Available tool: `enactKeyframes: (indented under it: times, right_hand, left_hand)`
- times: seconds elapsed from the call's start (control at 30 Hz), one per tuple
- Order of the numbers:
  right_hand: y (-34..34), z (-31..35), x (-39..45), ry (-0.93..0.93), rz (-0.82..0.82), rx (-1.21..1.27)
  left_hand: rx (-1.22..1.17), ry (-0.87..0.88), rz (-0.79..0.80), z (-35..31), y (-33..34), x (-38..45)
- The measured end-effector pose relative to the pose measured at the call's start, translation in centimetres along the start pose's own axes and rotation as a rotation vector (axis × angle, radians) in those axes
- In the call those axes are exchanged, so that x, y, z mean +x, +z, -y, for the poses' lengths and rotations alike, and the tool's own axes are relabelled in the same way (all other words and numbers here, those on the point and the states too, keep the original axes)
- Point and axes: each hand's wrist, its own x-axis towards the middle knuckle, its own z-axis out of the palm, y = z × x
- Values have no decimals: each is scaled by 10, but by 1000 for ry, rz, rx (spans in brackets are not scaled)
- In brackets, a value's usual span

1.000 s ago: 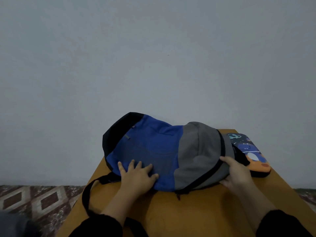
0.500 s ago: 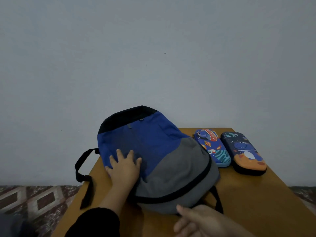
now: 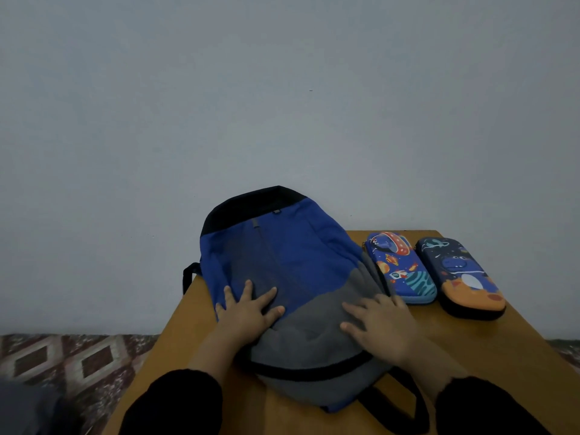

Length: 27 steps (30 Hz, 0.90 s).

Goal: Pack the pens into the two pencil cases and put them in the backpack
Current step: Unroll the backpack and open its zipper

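A blue, grey and black backpack lies flat on the wooden table, its black end toward the wall. My left hand rests flat on its blue part, fingers spread. On the grey part lies my right hand, also flat with straight fingers. Two closed pencil cases sit to the right of the backpack: a light blue space-print case touching the bag's side, and a dark blue and orange case beside it. No pens are visible.
A black backpack strap loops over the table near its front edge; another strap hangs off the far left corner. A plain wall stands close behind the table. Patterned floor shows at the left.
The backpack has been turned so that it lies lengthwise toward me, uncovering both pencil cases. My right hand has come up from the front edge onto the grey part.
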Motion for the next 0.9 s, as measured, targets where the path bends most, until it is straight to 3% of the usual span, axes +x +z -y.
enactKeyframes:
  times: [0.23,0.33,0.4,0.47,0.57,0.63,0.9]
  right_hand:
    - [11,32,-35,38,-5,-92]
    - [8,29,-31,59,-44,66]
    - [5,18,-19,125,-180,200]
    - [7,4,-8,207,-257,263]
    - [22,1,-2,222,-132,224]
    - [30,4,-3,220,-89,175]
    - [32,9,-4,256,-87,142]
  left_hand:
    - [58,142,-3,10,-4,16]
    - [133,150,-40,7,-5,13]
    - [122,147,-153,7,-3,8]
    - [-13,101,-360,11,3,3]
    - [-350,-86,-630,22,13,-2]
    - [-469,-212,-713,31,19,-4]
    - [-988,-67,-488,41,23,-31]
